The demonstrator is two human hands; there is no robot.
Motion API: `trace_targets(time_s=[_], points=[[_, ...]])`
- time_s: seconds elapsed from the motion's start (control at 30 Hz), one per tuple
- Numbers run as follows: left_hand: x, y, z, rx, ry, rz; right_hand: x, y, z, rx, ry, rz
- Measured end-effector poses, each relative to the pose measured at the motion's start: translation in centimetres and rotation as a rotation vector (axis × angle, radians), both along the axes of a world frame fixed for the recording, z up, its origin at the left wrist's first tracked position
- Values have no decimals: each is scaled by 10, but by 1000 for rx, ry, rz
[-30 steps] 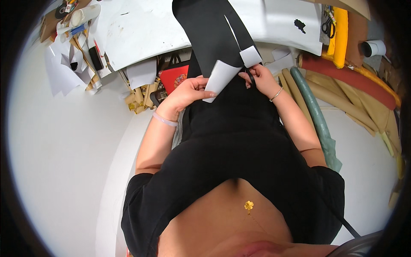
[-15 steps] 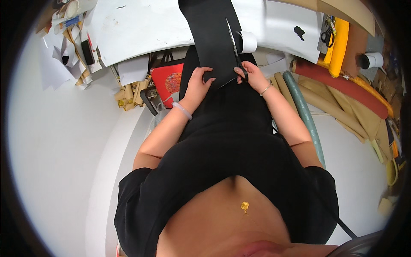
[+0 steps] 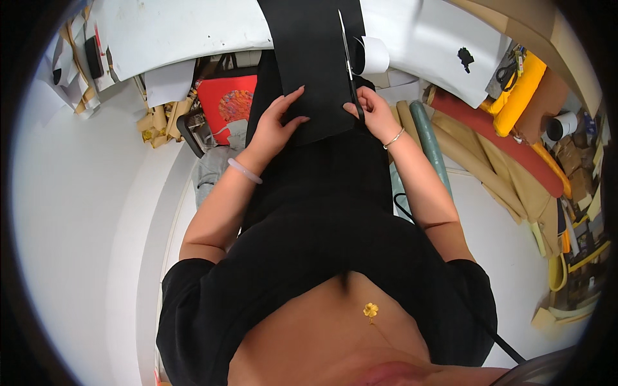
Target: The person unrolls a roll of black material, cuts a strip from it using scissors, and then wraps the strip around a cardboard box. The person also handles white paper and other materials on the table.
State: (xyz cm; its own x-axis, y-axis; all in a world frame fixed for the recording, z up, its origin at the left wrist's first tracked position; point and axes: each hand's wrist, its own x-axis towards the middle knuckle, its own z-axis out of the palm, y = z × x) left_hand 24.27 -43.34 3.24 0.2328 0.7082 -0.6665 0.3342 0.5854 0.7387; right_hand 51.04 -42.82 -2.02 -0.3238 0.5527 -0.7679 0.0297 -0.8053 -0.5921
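A long black sheet [image 3: 315, 71] with a smooth, dull surface runs from the white table down over my lap. My left hand [image 3: 277, 128] rests at its left edge, the index finger and thumb spread apart with their tips on the sheet. In my right hand [image 3: 376, 117] is a pair of scissors [image 3: 347, 51], gripped by the dark handles. Their long silvery blades point away from me along the right side of the sheet. Beside the blades curls a strip [image 3: 376, 55] with a white underside and a black face.
Ahead spans the white table [image 3: 187, 35], with a small black scrap [image 3: 465, 59] on it. Rolls of material, one green [image 3: 430, 148], one dark red [image 3: 496, 138] and one yellow [image 3: 523, 87], lie to the right. A red patterned item [image 3: 225, 100] is beyond my left forearm.
The view has shifted slightly. The black sheet reaches lower over my lap, and my left thumb and index finger have spread wider on it. My right hand still holds the scissors.
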Motion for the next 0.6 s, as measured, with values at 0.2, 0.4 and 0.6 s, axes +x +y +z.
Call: trace_targets(time_s=[0.2,0.4,0.6], points=[[-7,4,8,1,45,-32,-4,14,11,-31,33,17],[-11,0,5,2,28,12,-6,18,17,-28,-9,66],[-18,-6,-4,169,13,1,-6,13,12,-21,-22,81]])
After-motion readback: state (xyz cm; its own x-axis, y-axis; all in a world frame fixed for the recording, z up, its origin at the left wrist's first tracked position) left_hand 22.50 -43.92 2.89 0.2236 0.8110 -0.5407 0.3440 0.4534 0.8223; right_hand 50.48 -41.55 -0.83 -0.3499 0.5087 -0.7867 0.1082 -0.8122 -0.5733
